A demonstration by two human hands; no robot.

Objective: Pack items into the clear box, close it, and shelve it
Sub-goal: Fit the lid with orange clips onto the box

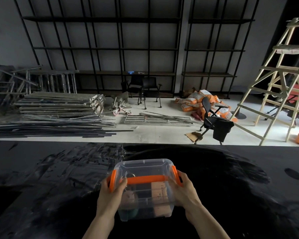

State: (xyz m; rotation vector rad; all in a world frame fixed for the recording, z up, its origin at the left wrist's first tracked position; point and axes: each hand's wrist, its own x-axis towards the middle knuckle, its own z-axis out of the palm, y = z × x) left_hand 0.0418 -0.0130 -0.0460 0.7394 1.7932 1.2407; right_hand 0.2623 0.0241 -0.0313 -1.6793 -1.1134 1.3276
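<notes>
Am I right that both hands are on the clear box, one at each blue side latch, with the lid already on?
Not quite: the side latches are orange, not blue, like the carry handle across the lid. The head view shows it. The rest holds: the left hand and right hand have their grip at either end of the clear box, and the lid is on.

A black, glossy table surface [240, 195] is smeared with streaks. On it, near the front edge, a lidded clear box [143, 200] appears to be set, possibly lifted slightly.
</notes>
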